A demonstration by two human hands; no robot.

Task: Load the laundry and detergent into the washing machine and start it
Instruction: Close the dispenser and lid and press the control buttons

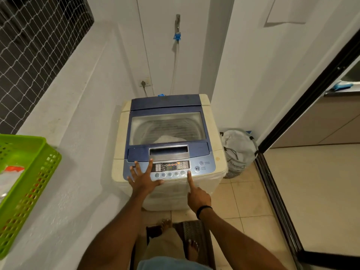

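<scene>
Pressing the control panel [171, 167] at the washing machine's [214, 133] front edge, we lay our left hand [143, 177] flat, fingers spread; our right hand [198, 196] points one forefinger, others curled. One laundry heap [169, 138] lies under the lid [165, 103].

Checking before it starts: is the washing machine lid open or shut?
Shut: the lid lies flat, with laundry showing through its window.

Washing machine [213, 133] stands close beside the wall ledge [78, 152] on its left. Laundry bag [238, 151] crowds its right. The shut lid [169, 131] bars the drum. Tiled floor [243, 195] gives passage.
</scene>
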